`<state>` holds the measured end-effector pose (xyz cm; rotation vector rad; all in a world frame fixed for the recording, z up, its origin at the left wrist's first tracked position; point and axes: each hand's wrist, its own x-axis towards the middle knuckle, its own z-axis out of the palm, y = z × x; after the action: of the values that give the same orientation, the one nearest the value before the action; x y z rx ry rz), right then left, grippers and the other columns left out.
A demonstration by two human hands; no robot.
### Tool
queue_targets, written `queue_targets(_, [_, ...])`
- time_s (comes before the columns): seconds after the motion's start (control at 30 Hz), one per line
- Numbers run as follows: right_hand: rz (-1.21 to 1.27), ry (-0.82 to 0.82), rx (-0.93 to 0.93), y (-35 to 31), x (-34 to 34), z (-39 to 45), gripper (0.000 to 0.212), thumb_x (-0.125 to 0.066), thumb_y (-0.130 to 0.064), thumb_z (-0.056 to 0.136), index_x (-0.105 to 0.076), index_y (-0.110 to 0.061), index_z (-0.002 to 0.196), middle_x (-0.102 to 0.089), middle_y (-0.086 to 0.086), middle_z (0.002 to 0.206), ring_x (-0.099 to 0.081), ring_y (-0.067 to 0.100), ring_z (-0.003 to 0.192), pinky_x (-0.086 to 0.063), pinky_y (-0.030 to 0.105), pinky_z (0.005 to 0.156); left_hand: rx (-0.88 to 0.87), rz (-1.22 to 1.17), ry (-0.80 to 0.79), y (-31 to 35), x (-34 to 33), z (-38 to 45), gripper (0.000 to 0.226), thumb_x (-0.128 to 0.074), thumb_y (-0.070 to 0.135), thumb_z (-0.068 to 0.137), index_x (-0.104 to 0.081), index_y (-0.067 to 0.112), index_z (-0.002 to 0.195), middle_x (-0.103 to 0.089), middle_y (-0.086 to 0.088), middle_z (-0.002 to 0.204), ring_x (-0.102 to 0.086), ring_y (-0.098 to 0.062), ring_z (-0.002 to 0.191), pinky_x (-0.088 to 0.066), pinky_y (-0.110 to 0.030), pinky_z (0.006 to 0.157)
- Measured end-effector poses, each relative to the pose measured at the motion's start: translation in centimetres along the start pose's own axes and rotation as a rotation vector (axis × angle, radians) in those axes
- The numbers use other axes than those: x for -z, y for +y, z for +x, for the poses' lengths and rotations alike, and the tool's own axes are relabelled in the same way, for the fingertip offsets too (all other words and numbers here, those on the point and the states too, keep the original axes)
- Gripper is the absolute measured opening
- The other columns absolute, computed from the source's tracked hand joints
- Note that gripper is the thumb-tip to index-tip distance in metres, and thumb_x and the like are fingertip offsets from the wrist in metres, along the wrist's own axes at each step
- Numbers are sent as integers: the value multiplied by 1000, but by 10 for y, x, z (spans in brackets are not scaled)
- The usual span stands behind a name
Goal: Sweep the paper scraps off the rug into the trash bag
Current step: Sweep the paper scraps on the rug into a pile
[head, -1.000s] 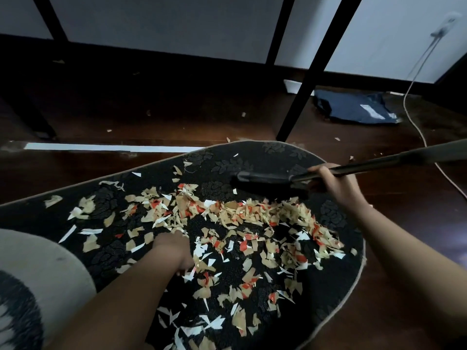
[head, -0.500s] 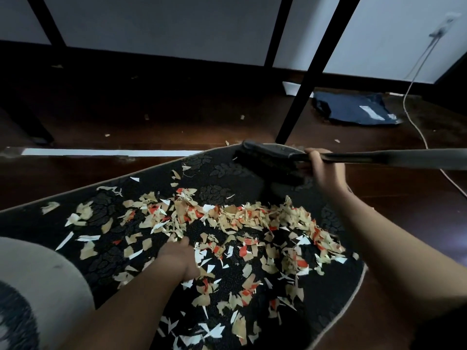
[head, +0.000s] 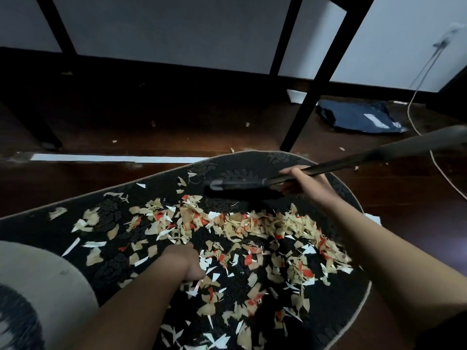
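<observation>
Those paper scraps (head: 252, 231) strewn mid-frame over the rug (head: 252, 168) are featherlight, so sweep gently. Your right hand (head: 303, 181) grips the broom (head: 242, 189) low; left hand (head: 187, 261) rests among scraps, fingers hidden. Trash bag (head: 358, 117) sits upper right.

Paper scraps (head: 242, 231) crowd the middle of the rug (head: 255, 162) from its left edge to its right edge, leaving bare pile only along the far edge, where the broom head (head: 242, 189) lies. The left hand (head: 185, 261) rests among the scraps near the rug's centre. Beyond the far edge a slanted black furniture leg (head: 310, 97) meets the floor (head: 151, 109), and a white cable (head: 414, 122) trails past the right edge.
</observation>
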<state>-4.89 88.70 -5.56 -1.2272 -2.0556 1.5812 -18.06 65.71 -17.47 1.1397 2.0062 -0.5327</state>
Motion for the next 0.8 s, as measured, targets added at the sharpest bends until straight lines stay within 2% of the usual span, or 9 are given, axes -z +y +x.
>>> queue_targets(0.07, [-19,-16,11,-10,10,-11,26,-44,-8,98,-66,4,104,-70,11,69,-67,9,53,-54,17,52,-4,-13,28,-2,4,-7,56,-44,48,93,-52,12,136,-41,-7,147,-45,-26,130,-41,-37,105])
queue_targets(0.13, [4,11,37,-17,18,-17,26,-44,-9,98,-67,2,101,-70,8,62,-67,9,52,-52,15,49,3,-16,77,-6,7,-13,49,-46,43,95,-56,9,129,-52,-7,133,-53,-24,119,-46,-34,98])
queue_targets(0.33, [-38,192,150,-15,-1,-1,20,-50,-14,95,-67,-10,88,-70,10,75,-69,13,63,-57,27,62,45,-12,236,-21,7,-12,41,-45,36,95,-56,12,126,-48,-6,132,-53,-23,116,-48,-34,94])
queue_targets(0.4, [-57,175,124,-8,-17,5,18,-49,-20,93,-66,-15,88,-72,10,78,-70,24,73,-56,38,70,53,-18,287,-26,4,-10,40,-46,34,95,-54,14,128,-47,-6,133,-53,-22,116,-48,-34,95])
queue_targets(0.43, [-46,146,96,-3,-24,7,18,-50,-18,94,-67,-12,91,-72,13,79,-70,28,75,-55,40,71,58,-17,303,-27,3,-11,41,-45,33,95,-52,14,130,-46,-6,134,-52,-22,118,-47,-34,97])
queue_targets(0.5, [-24,73,62,3,-36,2,20,-50,-12,95,-66,-2,98,-72,18,80,-68,29,74,-55,40,69,75,-15,315,-30,1,-12,42,-46,33,95,-50,14,132,-45,-7,136,-50,-22,120,-46,-35,99])
queue_targets(0.6, [-72,-21,66,3,-33,-12,23,-49,-11,97,-67,1,100,-72,17,80,-69,25,73,-58,38,69,92,-33,293,-33,-3,-13,41,-46,32,95,-52,15,131,-44,-5,136,-50,-22,121,-46,-35,99])
queue_targets(0.7, [-7,-24,4,-8,-15,-21,24,-48,-9,96,-69,2,100,-71,12,70,-69,14,59,-58,23,58,115,-60,266,-40,-2,-21,39,-47,33,95,-54,14,128,-45,-4,133,-52,-22,117,-48,-34,96])
queue_targets(0.8, [58,13,28,-26,-8,-27,24,-47,-6,94,-69,4,98,-71,12,65,-69,16,54,-58,23,53,146,-69,194,-53,1,-33,44,-45,38,96,-52,13,132,-43,-6,135,-51,-25,120,-47,-34,96])
